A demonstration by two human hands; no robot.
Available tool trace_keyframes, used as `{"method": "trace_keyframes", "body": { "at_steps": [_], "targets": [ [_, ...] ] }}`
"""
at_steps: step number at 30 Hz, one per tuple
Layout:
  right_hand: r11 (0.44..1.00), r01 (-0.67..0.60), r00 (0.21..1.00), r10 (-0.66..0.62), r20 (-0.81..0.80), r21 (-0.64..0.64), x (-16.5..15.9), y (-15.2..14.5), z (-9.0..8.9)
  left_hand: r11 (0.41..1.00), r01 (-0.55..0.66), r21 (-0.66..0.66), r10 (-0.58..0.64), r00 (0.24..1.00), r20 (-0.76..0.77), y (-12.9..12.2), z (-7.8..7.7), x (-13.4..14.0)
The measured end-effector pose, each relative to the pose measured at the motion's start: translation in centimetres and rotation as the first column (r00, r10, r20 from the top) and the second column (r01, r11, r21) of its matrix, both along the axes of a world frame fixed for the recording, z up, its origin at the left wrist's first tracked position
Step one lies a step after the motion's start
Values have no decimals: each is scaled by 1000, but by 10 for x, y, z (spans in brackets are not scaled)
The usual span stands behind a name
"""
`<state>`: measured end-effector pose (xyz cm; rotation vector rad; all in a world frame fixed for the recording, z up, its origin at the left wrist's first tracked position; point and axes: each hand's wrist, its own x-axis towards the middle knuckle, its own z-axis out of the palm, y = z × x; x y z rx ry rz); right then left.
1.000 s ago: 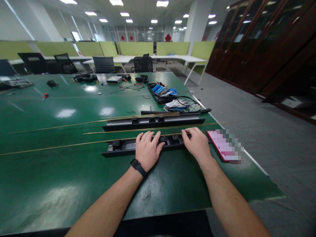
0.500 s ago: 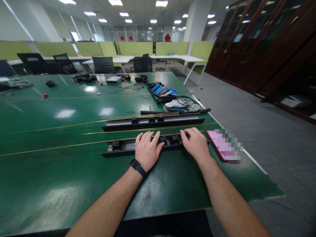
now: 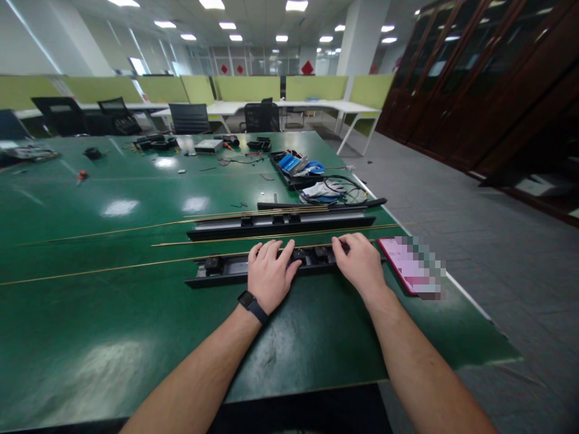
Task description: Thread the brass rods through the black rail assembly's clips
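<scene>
Left fingers [image 3: 286,251] spread, resting across nearer black channel [image 3: 221,281]; right fingers [image 3: 340,253] curled in, hold unclear

Glare was cast on the glossy green counter [image 3: 136,337] by rectangular white ceiling lights [image 3: 297,6]; the dark-brown wooden cabinet [image 3: 446,90] was dimly lit, skewed.

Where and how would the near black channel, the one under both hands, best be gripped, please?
Probably by its near wall, just right of the leftmost black block, coming from the front and above. The black channel lies open side up, its wall a long thin edge; the left hand leaves this stretch bare, and a brass rod runs along the far side.
</scene>
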<state>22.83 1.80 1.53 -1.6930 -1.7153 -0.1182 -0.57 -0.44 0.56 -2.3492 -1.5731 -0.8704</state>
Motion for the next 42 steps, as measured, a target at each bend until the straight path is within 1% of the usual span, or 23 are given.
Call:
{"method": "trace_keyframes", "body": {
  "at_steps": [10, 20, 26, 29, 33, 37, 42],
  "targets": [
    [998, -55, 998, 55, -11, -15, -4, -2, 1, 1000, -8, -4, 8, 1000, 1, 0, 1, 1],
    [999, -41, 999, 41, 12, -11, -1, 1, -2, 1000, -11, -11, 11, 1000, 4, -1, 3, 2],
    [1000, 27, 999, -26, 43, -13, 2, 1, -1, 1000, -12, -9, 13, 1000, 16, -1, 2, 1],
    [999, 36, 998, -35, 50, -8, 3, 0, 1, 1000, -13, -10, 14, 1000, 19, -1, 2, 1],
    [1000, -12, 1000, 12, 23, 25, 1, -1, 1, 1000, -5, -16, 6, 1000, 23, -1, 2, 1],
    [996, -86, 995, 86, 55, -8, -1, 0, 0, 1000, -4, -13, 5, 1000, 25, -1, 2, 1],
    [998, -56, 994, 57, 96, -11, 0, 0, 0, 1000, -4, -17, 4, 1000, 18, -1, 2, 1]
  ]
}}
